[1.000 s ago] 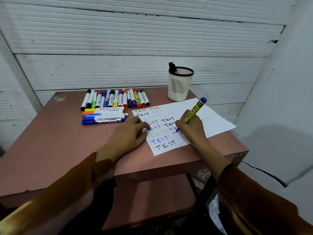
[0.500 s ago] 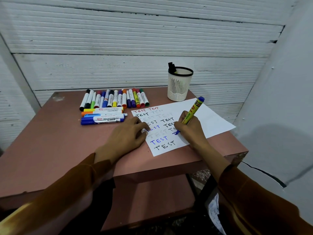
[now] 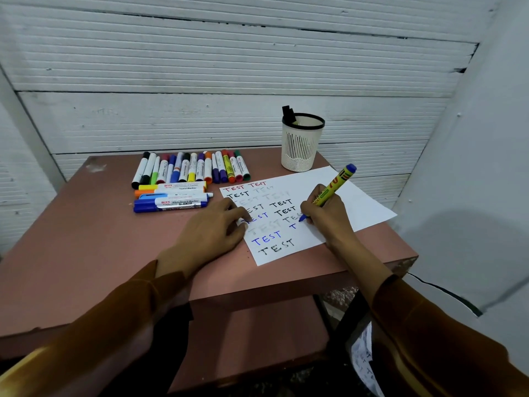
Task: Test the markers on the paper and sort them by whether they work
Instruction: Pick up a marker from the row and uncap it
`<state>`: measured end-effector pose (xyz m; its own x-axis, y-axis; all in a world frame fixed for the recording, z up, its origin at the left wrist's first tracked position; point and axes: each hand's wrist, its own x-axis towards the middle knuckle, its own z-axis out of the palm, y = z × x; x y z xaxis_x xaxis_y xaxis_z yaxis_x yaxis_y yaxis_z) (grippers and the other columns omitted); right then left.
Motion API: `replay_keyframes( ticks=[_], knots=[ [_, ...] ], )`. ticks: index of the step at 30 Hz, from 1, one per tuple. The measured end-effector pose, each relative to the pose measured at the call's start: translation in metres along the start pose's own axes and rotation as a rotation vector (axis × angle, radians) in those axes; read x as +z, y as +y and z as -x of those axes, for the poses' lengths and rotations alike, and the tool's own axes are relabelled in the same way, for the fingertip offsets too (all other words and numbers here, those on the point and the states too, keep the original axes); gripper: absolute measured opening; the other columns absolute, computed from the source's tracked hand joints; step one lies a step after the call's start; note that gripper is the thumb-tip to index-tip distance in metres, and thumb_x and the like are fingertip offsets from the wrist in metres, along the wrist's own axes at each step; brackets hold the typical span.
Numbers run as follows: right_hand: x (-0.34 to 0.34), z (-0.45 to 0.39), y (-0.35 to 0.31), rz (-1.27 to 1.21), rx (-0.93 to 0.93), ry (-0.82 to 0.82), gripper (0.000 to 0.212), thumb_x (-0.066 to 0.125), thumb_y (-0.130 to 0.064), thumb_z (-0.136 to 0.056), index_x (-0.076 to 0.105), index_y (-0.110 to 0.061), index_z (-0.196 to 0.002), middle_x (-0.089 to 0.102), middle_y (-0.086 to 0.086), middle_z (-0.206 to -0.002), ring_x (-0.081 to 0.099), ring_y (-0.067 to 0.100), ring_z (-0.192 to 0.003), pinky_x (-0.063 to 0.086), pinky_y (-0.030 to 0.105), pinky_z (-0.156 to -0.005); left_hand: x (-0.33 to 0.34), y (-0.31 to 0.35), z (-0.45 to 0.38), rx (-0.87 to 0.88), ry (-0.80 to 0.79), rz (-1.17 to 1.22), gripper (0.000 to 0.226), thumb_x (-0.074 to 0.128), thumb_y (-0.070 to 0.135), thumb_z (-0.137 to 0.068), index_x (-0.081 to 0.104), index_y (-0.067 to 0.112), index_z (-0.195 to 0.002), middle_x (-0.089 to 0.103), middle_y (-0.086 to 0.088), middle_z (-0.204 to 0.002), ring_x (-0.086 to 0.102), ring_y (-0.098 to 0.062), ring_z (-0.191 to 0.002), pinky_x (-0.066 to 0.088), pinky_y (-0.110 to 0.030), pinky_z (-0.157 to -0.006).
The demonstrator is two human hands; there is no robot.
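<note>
Pink tabletop (image 3: 86, 253) is noted beneath the work. Nearest, the paper (image 3: 357, 207) is pinned by the left hand (image 3: 211, 233), fingers loosely curled on its edge. A yellow marker (image 3: 333, 186) with blue tip is pinched by the right hand (image 3: 329, 216); a fresh blue "T" is laid down (evidently working). Some dozen "TEST" marks are counted, several faint. Farther back, a row of markers (image 3: 191, 170) and a cup (image 3: 302, 144) are recorded; sorting appears unfinished.

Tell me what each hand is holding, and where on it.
The right hand grips the yellow marker low on its barrel, near the blue tip. The left hand holds nothing; its fingers rest on the paper.
</note>
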<state>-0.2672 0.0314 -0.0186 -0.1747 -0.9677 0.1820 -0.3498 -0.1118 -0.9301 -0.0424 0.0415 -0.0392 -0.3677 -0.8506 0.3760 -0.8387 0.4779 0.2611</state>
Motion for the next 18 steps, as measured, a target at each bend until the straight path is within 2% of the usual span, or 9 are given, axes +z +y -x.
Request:
replay_keyframes(
  ticks=[10,18],
  knots=[
    [0.0011,0.0001,-0.0001,0.028,-0.008,-0.019,0.026,0.061,0.001,-0.075,0.043,-0.013,-0.062,0.051,0.005,-0.06,0.05,0.018,-0.06,0.043,0.032,-0.066,0.001,-0.0009,-0.0001,0.001,0.008,-0.004,0.022,0.052,0.034,-0.091,0.062,0.03,-0.11,0.05,0.004,-0.101,0.047,-0.008,-0.078,0.03,-0.015,-0.055],
    [0.001,0.0,-0.0003,0.051,-0.007,0.004,0.026,0.062,-0.001,-0.076,0.043,-0.014,-0.063,0.05,0.005,-0.061,0.048,0.016,-0.057,0.041,0.026,-0.059,-0.0002,0.0002,-0.0002,0.001,0.002,-0.008,0.024,0.052,0.034,-0.091,0.061,0.029,-0.112,0.05,0.003,-0.103,0.045,-0.007,-0.078,0.029,-0.013,-0.056]
  ],
)
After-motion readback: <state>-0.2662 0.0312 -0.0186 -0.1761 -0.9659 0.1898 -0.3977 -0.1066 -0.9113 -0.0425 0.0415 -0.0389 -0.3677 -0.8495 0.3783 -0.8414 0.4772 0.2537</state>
